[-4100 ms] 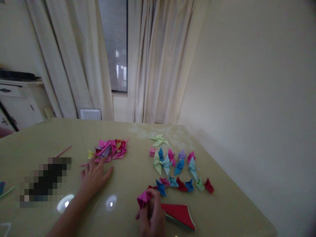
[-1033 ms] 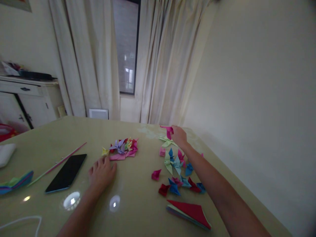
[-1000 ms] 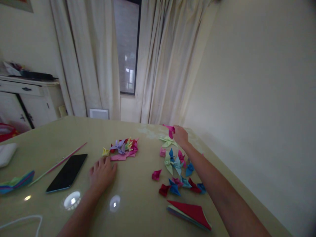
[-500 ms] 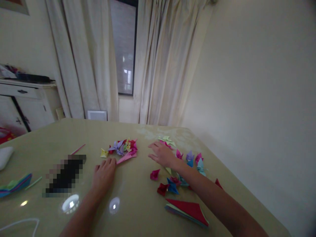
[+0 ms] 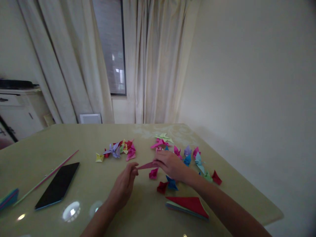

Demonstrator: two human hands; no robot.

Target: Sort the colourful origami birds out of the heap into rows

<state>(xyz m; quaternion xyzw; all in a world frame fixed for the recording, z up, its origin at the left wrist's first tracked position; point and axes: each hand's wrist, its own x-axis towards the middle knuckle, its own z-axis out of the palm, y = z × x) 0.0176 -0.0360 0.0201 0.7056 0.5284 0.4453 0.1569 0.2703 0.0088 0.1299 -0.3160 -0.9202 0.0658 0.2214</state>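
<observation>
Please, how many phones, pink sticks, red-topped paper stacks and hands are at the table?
Black flat smartphone: 1
Long thin pink stick: 1
Red-topped triangular paper stack: 1
Hands (left hand, right hand) pinching pink folded paper: 2
Total: 5

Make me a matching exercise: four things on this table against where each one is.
Things: 1 phone; 2 pink paper piece; 3 red-topped paper stack; 4 yellow folded figure.
Places: a pinched between left hand and right hand; b at the left cluster's left end; c beside the pink stick; d nearest the viewer.
Pairs: 1-c; 2-a; 3-d; 4-b.
</observation>
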